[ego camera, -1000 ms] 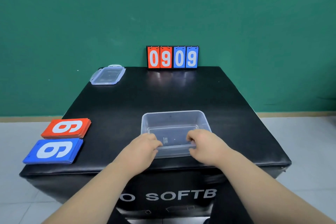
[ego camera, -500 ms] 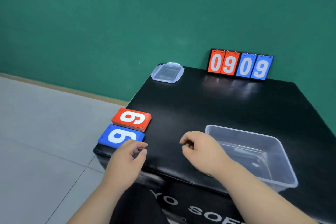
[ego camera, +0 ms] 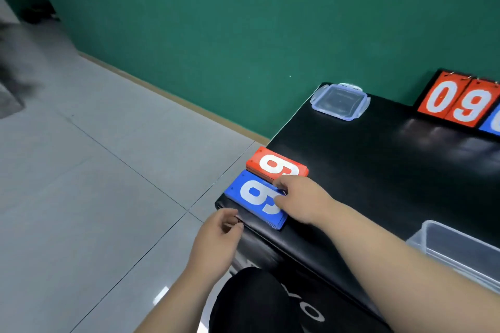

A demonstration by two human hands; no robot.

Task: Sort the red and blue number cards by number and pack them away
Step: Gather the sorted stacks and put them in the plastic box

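Cards lie in two flat stacks at the bench (ego camera: pixel 378 170) corner: the blue stack (ego camera: pixel 251 197) directly under my right hand's (ego camera: pixel 303 201) fingers (ego camera: pixel 281 184), the red stack (ego camera: pixel 273 163) just beyond their tips. Those fingers are curled down onto the blue stack's inner end, one tucked at the seam between the stacks; whether they truly pinch it I cannot tell. My left hand (ego camera: pixel 216 238) is loosely curled, holding nothing, just beside the blue stack's outer corner at the bench edge. I judge the cards stiff, light and smooth, so a lifted stack may fan apart; best clamped across its short ends, thumb on top, fingers underneath. The clear tub (ego camera: pixel 460 251) sits well right of my wrist.
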